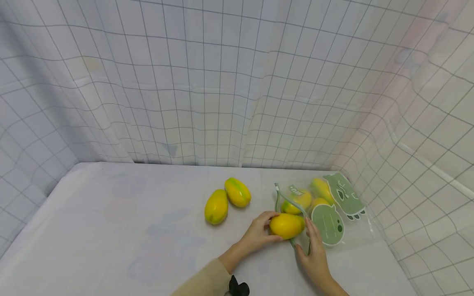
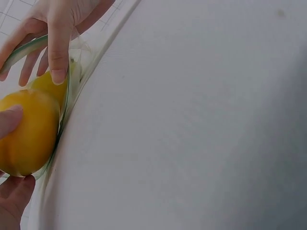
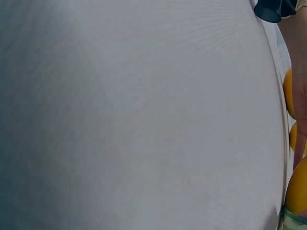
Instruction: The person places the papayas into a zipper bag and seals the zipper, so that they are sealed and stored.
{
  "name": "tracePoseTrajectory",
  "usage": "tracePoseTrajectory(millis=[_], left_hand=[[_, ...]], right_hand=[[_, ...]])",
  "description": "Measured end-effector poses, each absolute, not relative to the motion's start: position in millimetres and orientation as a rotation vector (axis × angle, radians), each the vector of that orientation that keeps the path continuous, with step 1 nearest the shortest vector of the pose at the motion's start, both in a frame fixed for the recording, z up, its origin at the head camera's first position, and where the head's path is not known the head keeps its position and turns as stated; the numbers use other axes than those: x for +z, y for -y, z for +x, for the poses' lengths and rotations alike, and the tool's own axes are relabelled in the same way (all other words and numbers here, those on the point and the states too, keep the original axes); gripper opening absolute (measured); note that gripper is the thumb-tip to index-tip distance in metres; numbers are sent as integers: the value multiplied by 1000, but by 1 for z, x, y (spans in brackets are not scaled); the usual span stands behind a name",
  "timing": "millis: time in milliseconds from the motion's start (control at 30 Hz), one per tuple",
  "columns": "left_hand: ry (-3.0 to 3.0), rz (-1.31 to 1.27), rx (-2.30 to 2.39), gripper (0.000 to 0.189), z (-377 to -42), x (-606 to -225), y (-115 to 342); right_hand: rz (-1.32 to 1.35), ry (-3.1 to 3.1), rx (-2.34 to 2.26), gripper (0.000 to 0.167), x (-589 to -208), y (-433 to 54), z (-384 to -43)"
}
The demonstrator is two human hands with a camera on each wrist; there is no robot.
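Observation:
My left hand (image 1: 259,232) grips a yellow oval fruit (image 1: 284,226) with faint green at its end, thumb on one side and fingers on the other. That fruit lies at the mouth of a clear zip bag (image 1: 363,236) with green strips and green cartoon prints. At the bag's mouth, my right hand (image 1: 314,259) holds the rim, its fingers on the strip beside the fruit's far end. Inside the bag are several more yellow fruits (image 1: 301,200). In the left wrist view, the gripped fruit (image 2: 29,136) sits between the strips, below the right hand (image 2: 62,28).
Two loose yellow fruits, one standing nearer (image 1: 216,206) and one with a green stripe (image 1: 238,192), lie side by side left of the bag. White cloth covers the table (image 1: 111,230). Gridded curtains (image 1: 222,82) enclose the back and both sides.

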State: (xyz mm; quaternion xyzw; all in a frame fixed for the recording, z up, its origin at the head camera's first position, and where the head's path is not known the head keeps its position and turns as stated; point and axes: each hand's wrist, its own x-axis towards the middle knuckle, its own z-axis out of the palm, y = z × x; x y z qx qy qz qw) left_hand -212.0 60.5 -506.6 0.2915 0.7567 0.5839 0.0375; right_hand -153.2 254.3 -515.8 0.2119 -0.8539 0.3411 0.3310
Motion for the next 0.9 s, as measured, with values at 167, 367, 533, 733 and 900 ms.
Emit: tracePoseTrajectory(millis=[167,367,533,733,900], left_hand=[[-2368,925,1766,57,-213,-506,-69],[-2441,989,1749,58,-215,-510,-78],[-2461,970,1743,58,-216,-510,-82],[-2488,949,1775,59,-218,-511,-88],[-2538,945,1811,59,-220,-516,-94]], right_hand=[[530,2272,924,98,-516,-255,-152],[544,2261,906,100,-516,-255,-152],[557,2243,912,100,-515,-254,-152],[559,2243,920,100,-514,-254,-152],[588,2197,881,102,-515,-253,-154]])
